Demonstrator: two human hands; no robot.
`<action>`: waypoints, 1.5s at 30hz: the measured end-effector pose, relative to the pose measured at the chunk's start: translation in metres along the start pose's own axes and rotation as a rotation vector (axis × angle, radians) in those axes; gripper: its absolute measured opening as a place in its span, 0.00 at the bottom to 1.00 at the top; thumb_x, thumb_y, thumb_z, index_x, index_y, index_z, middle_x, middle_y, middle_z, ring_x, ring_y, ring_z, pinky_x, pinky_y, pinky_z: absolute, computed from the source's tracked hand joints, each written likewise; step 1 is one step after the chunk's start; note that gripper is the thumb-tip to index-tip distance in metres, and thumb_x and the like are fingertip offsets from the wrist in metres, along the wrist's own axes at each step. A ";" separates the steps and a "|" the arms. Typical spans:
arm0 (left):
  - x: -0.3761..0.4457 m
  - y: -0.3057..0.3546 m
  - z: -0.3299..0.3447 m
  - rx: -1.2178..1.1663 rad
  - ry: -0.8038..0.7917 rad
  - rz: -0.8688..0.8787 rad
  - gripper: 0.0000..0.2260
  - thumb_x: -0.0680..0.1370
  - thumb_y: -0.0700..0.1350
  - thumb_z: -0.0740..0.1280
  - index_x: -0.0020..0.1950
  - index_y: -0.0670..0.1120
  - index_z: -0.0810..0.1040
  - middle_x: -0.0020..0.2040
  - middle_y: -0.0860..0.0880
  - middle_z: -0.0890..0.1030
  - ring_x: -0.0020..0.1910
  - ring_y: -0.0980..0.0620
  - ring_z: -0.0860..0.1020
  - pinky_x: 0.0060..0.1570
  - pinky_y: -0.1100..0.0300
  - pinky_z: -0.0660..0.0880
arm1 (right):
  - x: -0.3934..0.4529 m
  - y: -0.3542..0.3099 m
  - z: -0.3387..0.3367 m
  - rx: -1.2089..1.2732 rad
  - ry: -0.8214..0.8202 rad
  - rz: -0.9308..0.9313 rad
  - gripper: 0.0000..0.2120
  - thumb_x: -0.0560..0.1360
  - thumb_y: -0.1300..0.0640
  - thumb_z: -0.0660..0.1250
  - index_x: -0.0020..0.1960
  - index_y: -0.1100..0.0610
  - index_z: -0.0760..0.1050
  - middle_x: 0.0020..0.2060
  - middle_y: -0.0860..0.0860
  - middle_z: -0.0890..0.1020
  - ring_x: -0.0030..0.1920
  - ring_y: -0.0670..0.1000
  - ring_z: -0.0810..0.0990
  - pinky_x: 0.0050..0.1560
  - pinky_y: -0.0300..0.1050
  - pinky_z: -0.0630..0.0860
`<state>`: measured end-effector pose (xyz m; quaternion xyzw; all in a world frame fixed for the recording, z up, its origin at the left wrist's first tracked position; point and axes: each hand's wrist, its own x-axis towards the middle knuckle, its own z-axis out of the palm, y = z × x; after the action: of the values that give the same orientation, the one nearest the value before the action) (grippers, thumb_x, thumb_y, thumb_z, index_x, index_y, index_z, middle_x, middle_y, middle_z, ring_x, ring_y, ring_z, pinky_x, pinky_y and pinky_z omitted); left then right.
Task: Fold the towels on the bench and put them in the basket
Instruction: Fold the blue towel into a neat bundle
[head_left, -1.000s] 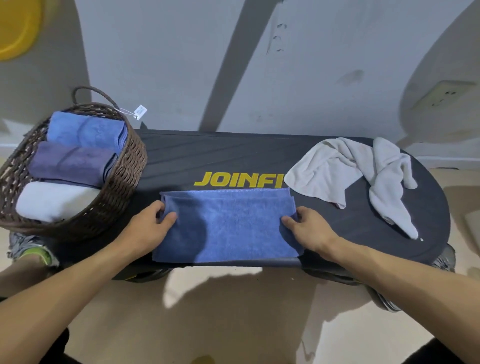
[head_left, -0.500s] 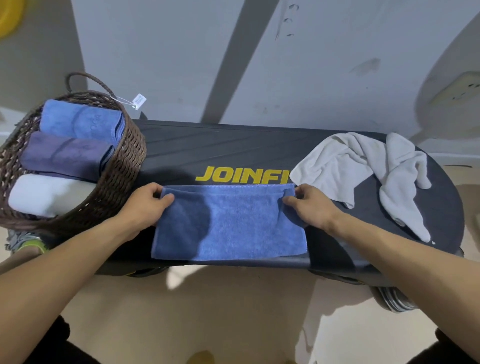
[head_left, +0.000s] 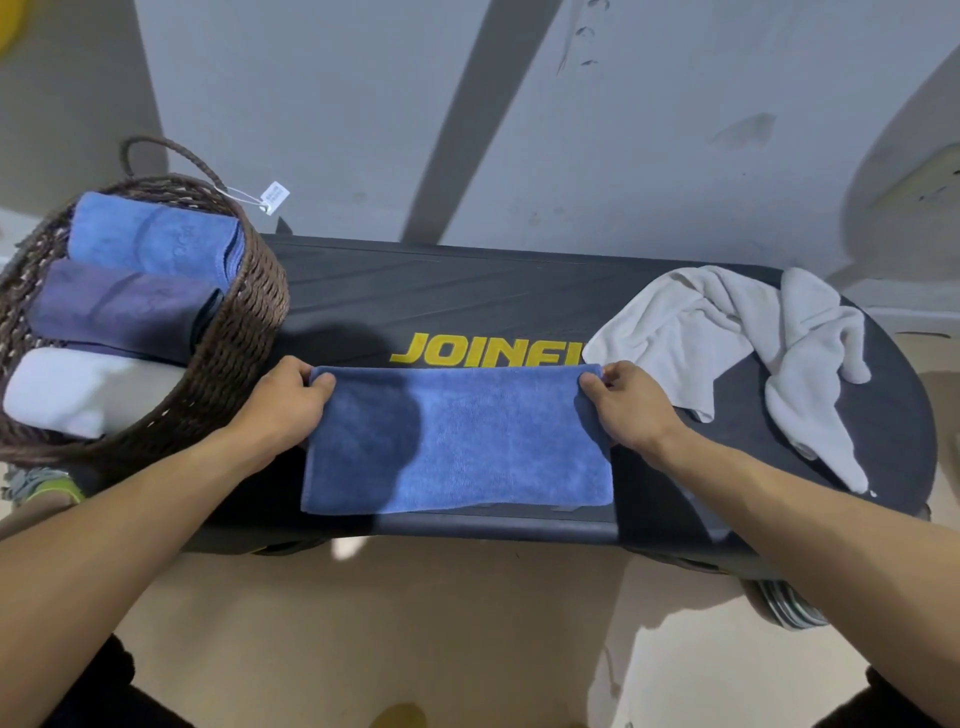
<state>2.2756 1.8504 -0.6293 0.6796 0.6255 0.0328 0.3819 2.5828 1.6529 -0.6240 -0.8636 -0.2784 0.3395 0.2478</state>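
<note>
A blue towel (head_left: 462, 441) lies folded flat on the front middle of the black bench (head_left: 467, 291). My left hand (head_left: 283, 402) pinches its far left corner. My right hand (head_left: 631, 405) pinches its far right corner. A crumpled white towel (head_left: 727, 332) lies on the bench's right part, just beyond my right hand. The brown wicker basket (head_left: 244, 332) stands on the bench's left end and holds three folded towels: a blue one at the back, a purple one in the middle, a white one at the front.
A grey wall rises right behind the bench. A paper tag (head_left: 274, 196) hangs from the basket's handle. Tan floor runs in front of the bench. A shoe (head_left: 44, 486) shows at the left below the basket.
Both hands slid from the towel's side edges up to its far corners and now pinch them. The towel's far edge lies straighter. The view shifted slightly.
</note>
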 end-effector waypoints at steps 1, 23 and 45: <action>0.001 -0.001 0.000 0.009 0.005 0.001 0.08 0.81 0.51 0.63 0.49 0.46 0.73 0.44 0.45 0.80 0.41 0.46 0.80 0.38 0.49 0.80 | 0.001 -0.001 0.001 -0.018 0.008 0.004 0.15 0.81 0.48 0.61 0.42 0.58 0.72 0.31 0.51 0.76 0.36 0.53 0.76 0.41 0.49 0.76; -0.062 -0.023 -0.017 0.235 -0.158 -0.090 0.09 0.74 0.45 0.74 0.35 0.45 0.80 0.30 0.46 0.83 0.30 0.47 0.80 0.37 0.54 0.78 | -0.064 0.016 -0.019 -0.162 -0.340 0.147 0.10 0.69 0.52 0.75 0.42 0.60 0.82 0.36 0.56 0.86 0.33 0.51 0.80 0.35 0.44 0.78; -0.093 0.041 0.081 0.586 0.048 0.765 0.31 0.79 0.57 0.61 0.78 0.42 0.62 0.78 0.43 0.61 0.79 0.43 0.54 0.75 0.42 0.55 | -0.058 0.002 -0.001 -0.357 -0.088 0.066 0.25 0.65 0.37 0.77 0.37 0.59 0.75 0.35 0.52 0.81 0.35 0.52 0.80 0.30 0.44 0.71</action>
<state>2.3316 1.7329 -0.6237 0.9390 0.3220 0.0090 0.1202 2.5483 1.6134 -0.5988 -0.8869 -0.3163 0.3299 0.0667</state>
